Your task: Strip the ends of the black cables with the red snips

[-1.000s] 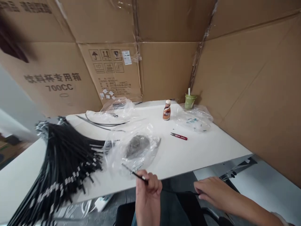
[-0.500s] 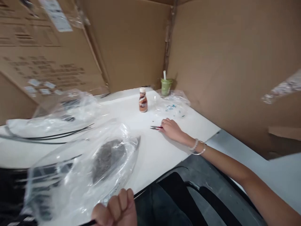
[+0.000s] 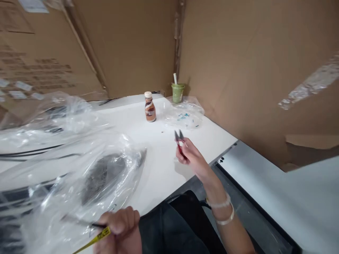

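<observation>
Held a small pair of red snips [image 3: 180, 149] in the right hand [image 3: 189, 151], up over the white desk [image 3: 159, 158], with the 2 gray tips pointing up and a gap between them. Had the hands well apart, with curled fingers on both. Clamped the left hand [image 3: 122, 225] on a thin black cord [image 3: 97, 225], low down by the near edge of the desk and just beside a big clear bag [image 3: 129, 183]. Saw a yellow tag [image 3: 93, 240] at the same hand, with a thin end going down to the left. Could not tell about any tie between tag and cord. Spotted a gray lump [image 3: 102, 176] showing through the big bag. Saw a brown bottle [image 3: 150, 108] with a white cap standing past the snips, to the left. Found a green cup [image 3: 177, 94] near the far corner, with a white stick [image 3: 175, 78] poking out, and a flat clear bag [image 3: 172, 120] with little blue bits [image 3: 183, 116] close by. Saw black strips [image 3: 31, 152] at the left. Wore 2 pale bands [image 3: 226, 219] on the right wrist. Had tall brown cardboard [image 3: 238, 70] around the desk.
</observation>
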{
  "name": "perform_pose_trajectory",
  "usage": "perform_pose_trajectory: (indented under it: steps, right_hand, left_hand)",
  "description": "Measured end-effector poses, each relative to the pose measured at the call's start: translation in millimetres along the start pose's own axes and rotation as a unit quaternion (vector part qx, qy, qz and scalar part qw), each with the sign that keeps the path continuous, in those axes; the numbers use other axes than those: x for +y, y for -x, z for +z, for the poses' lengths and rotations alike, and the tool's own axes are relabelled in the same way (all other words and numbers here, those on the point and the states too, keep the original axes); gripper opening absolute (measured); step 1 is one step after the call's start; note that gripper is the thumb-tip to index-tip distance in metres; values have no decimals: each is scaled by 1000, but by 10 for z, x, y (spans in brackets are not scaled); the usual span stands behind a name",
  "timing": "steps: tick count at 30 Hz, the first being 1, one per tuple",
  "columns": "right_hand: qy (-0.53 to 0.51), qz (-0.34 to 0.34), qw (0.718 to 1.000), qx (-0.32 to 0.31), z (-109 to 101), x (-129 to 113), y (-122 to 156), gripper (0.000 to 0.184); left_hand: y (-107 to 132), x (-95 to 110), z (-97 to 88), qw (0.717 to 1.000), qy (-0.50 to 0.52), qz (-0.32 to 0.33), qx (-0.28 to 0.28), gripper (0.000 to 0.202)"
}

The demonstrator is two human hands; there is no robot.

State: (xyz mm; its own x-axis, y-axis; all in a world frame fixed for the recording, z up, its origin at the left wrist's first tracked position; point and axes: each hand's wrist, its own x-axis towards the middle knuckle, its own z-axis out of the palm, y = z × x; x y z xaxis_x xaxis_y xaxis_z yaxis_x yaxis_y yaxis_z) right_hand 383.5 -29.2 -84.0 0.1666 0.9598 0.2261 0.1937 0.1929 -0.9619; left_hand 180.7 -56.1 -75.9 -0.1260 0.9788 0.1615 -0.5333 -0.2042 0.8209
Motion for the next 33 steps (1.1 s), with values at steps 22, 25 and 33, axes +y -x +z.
perform_pose_trajectory:
  steps: [22, 25, 33]
  right_hand:
    - [-806, 122, 579, -8, 725, -455, -383, 27]
    - [-809, 138, 571, -2, 779, -565, -584, 30]
    - [-809, 176, 561, -18, 895, -774, -586, 26]
  left_hand:
    - [497, -359, -365, 945, -296, 125, -50, 41]
    - [506, -394, -376, 907, -383, 156, -78, 52]
    - [555, -371, -404, 904, -393, 154, -69, 57]
